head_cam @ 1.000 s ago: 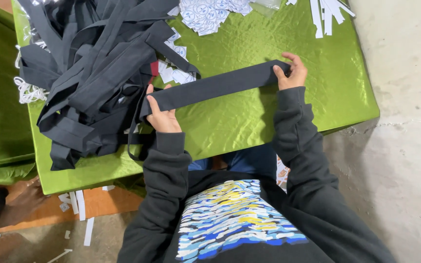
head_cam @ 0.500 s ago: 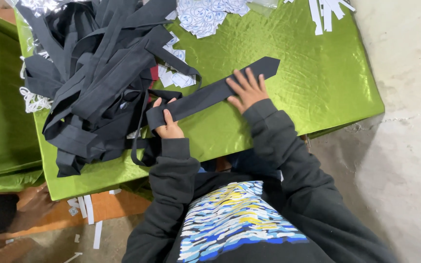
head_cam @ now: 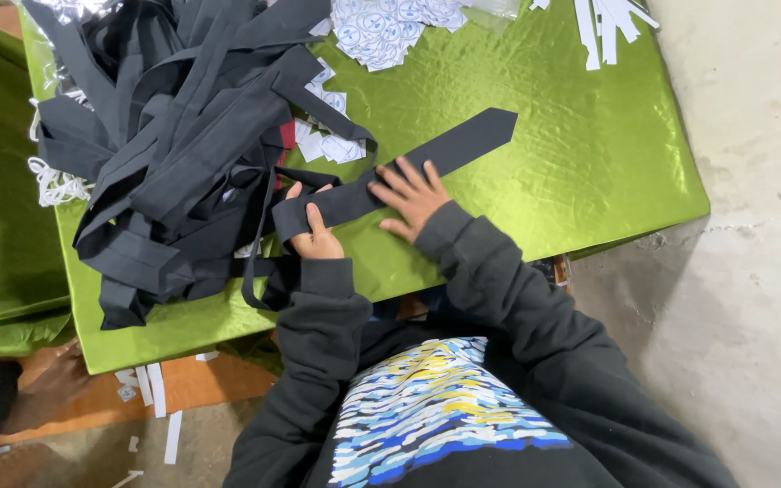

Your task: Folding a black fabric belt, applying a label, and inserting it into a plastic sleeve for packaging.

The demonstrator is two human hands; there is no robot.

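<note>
Fingers (head_cam: 406, 177) press black strip (head_cam: 445, 149) onto green table (head_cam: 589, 163).

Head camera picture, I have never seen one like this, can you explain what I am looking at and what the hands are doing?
The picture comes from a camera worn on a person's head, looking straight down, so you see their dark sleeves and patterned top at the bottom. No machine here, just two bare hands. The left hand pinches the near end of a flat black fabric strip with a pointed far end. The right hand lies flat on the middle of that strip, pressing it onto the shiny green table cover. To the left sits a tangled pile of black strips. Small white printed labels and white paper strips lie along the far edge. At the lower left, another person's hand shows.
</note>
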